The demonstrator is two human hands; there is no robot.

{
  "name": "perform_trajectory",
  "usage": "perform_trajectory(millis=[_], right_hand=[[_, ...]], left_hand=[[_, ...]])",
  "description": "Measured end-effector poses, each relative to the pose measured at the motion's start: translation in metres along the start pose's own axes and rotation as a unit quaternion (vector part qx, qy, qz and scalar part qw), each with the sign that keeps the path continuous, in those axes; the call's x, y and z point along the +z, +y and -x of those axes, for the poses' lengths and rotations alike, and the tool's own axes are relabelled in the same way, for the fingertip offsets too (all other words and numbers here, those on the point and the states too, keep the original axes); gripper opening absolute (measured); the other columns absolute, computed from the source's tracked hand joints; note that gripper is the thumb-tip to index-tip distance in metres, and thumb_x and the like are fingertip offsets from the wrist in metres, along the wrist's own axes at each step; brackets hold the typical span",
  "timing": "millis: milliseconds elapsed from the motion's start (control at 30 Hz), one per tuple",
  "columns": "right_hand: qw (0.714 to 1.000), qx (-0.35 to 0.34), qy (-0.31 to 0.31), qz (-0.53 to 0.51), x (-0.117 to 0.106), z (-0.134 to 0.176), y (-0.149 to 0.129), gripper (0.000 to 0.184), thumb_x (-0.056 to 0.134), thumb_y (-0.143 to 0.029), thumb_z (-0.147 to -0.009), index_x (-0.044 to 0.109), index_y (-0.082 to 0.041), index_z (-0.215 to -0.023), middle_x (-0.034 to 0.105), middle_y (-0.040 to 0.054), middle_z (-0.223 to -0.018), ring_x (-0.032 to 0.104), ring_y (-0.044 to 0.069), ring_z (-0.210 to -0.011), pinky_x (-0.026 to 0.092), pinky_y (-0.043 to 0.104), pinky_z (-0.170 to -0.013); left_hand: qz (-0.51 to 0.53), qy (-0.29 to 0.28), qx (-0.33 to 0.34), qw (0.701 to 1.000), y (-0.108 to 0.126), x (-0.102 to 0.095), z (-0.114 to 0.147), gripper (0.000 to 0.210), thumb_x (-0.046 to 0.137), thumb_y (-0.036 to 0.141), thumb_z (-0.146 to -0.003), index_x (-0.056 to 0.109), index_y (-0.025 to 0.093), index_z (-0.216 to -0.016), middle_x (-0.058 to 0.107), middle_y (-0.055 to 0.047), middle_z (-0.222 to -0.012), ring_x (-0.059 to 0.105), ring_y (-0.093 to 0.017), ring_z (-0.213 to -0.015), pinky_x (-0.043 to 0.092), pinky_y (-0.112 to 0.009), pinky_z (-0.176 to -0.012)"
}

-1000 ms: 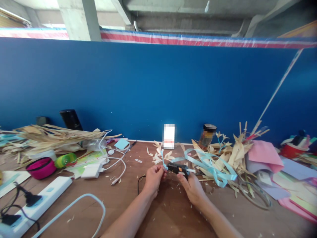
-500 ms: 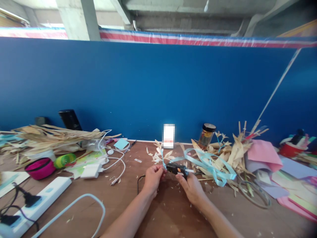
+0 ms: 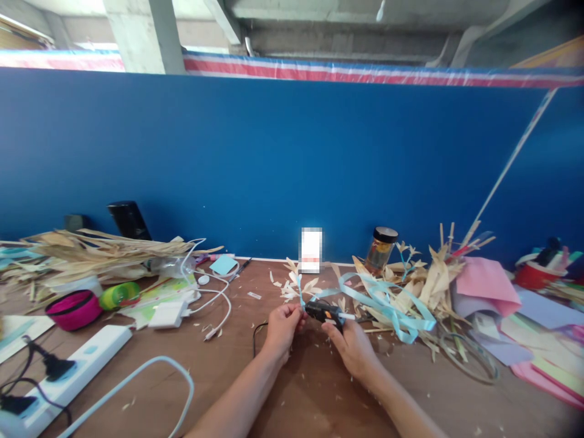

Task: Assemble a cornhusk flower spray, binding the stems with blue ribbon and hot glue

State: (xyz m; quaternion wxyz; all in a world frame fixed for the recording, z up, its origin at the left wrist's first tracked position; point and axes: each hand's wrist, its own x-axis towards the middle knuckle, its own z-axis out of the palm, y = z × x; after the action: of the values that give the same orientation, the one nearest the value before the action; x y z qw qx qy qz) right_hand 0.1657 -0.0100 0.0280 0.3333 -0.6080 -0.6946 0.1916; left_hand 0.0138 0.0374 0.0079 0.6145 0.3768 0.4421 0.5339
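Between the fingertips of my left hand (image 3: 283,328) is a thin stem wrapped in light blue ribbon (image 3: 300,292), with pale dried-husk leaves (image 3: 292,285) at its upper end. My right hand (image 3: 352,347) is closed round a black glue gun (image 3: 325,311) with a white glue stick (image 3: 347,316) poking from its back. The gun's nozzle points left and meets the stem by my left fingertips; whether it touches is too small to tell. Loose light blue ribbon (image 3: 401,316) lies in loops beyond my right hand.
Dried husks (image 3: 435,280) and a dark-lidded jar (image 3: 382,249) stand back right, beside coloured paper (image 3: 488,286). At left are a white power strip (image 3: 86,371), a white adapter (image 3: 168,314), a pink band (image 3: 73,310) and more husks (image 3: 114,246). A blue partition (image 3: 255,158) closes the back.
The glue gun in my right hand has shifted very slightly left, toward the stem. My left hand and the stem stay in place.
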Motion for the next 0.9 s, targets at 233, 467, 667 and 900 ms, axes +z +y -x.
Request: perform_trajectory(millis=[233,467,667,900], right_hand=[[0.999,-0.007,0.025,-0.026,-0.0015,-0.0014,0.0005,0.038,0.037,-0.046,-0.083,0.06,-0.016,-0.09,0.065,0.008,-0.08,0.057,0.023,-0.076,0.04,0.028,-0.068],[0.999,-0.011,0.02,-0.037,0.0013,-0.0013,0.0025,0.038,0.036,-0.045,-0.083,0.059,-0.015,-0.087,0.064,0.0076,-0.076,0.056,0.021,-0.072,0.04,0.028,-0.069],[1.0,-0.003,0.01,-0.024,-0.0004,-0.0013,0.0028,0.039,0.037,-0.046,-0.083,0.06,-0.015,-0.086,0.064,0.0074,-0.074,0.057,0.022,-0.071,0.04,0.029,-0.068],[0.999,-0.011,0.022,-0.046,0.0,-0.0007,-0.0001,0.038,0.038,-0.045,-0.083,0.059,-0.015,-0.09,0.064,0.0081,-0.081,0.057,0.022,-0.075,0.04,0.029,-0.071]], left_hand=[[-0.011,-0.003,0.007,1.0,0.0013,0.0005,0.0007,0.019,0.065,0.029,-0.059,0.062,0.011,-0.065,0.06,0.0,-0.054,0.046,-0.006,-0.043,0.034,-0.016,-0.042],[-0.016,-0.016,0.011,1.0,0.0013,0.0018,0.0025,0.02,0.065,0.029,-0.061,0.06,0.011,-0.065,0.059,0.0,-0.054,0.045,-0.006,-0.042,0.033,-0.017,-0.042],[-0.02,-0.026,0.015,0.999,-0.0005,0.0017,0.0013,0.018,0.064,0.028,-0.063,0.06,0.011,-0.065,0.059,0.0,-0.054,0.046,-0.005,-0.043,0.033,-0.017,-0.043],[-0.022,-0.025,0.015,0.999,-0.0014,0.001,0.0009,0.018,0.064,0.028,-0.062,0.06,0.011,-0.066,0.059,0.0,-0.055,0.046,-0.005,-0.043,0.034,-0.017,-0.043]])
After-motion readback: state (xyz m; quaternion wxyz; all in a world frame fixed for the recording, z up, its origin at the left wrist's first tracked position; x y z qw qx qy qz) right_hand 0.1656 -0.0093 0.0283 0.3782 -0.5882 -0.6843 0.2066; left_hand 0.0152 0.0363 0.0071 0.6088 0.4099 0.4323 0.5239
